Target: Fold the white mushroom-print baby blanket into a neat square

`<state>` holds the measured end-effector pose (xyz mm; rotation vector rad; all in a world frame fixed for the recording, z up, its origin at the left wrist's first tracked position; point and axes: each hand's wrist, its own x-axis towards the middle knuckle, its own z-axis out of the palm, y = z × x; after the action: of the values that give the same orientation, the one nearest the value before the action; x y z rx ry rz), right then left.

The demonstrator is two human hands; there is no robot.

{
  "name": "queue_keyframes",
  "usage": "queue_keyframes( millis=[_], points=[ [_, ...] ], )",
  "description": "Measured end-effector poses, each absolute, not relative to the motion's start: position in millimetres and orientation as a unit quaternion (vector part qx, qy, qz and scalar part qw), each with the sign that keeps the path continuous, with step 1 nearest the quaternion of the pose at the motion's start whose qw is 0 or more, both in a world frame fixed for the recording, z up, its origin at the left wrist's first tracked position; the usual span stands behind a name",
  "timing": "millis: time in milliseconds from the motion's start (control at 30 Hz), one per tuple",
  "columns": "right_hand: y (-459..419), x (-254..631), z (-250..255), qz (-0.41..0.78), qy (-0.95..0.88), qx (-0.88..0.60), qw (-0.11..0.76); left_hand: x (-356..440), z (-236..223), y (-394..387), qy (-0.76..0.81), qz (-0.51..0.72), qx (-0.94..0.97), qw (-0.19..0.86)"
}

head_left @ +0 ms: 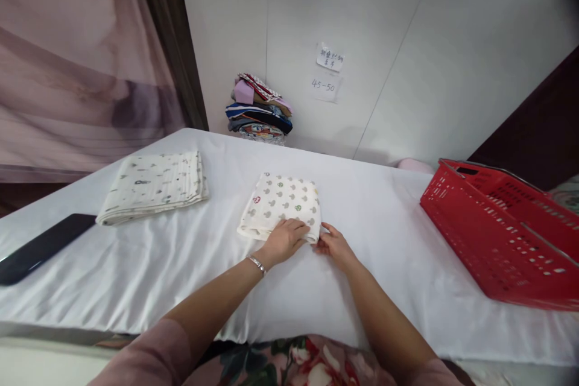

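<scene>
A folded cream cloth with small grey and coloured prints (283, 202) lies on the white-covered table (181, 265), in the middle. My left hand (284, 239), a bracelet at its wrist, rests on the cloth's near edge with the fingers curled over it. My right hand (333, 246) touches the cloth's near right corner, fingers pinched at the edge.
A second folded printed cloth (154, 186) lies at the left. A dark flat object (40, 248) sits at the table's left edge. A red plastic basket (506, 229) stands at the right. A stack of folded clothes (260, 110) leans against the back wall under paper notes (329, 60).
</scene>
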<state>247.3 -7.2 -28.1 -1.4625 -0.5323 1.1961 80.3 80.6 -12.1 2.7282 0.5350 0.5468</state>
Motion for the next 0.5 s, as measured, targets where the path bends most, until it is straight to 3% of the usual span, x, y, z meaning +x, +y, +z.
queue_keyframes(
  millis=[500],
  points=[
    [-3, 240, -39, 0.451, -0.267, -0.613, 0.592, 83, -21, 69, 0.227, 0.207, 0.95, 0.051]
  ],
)
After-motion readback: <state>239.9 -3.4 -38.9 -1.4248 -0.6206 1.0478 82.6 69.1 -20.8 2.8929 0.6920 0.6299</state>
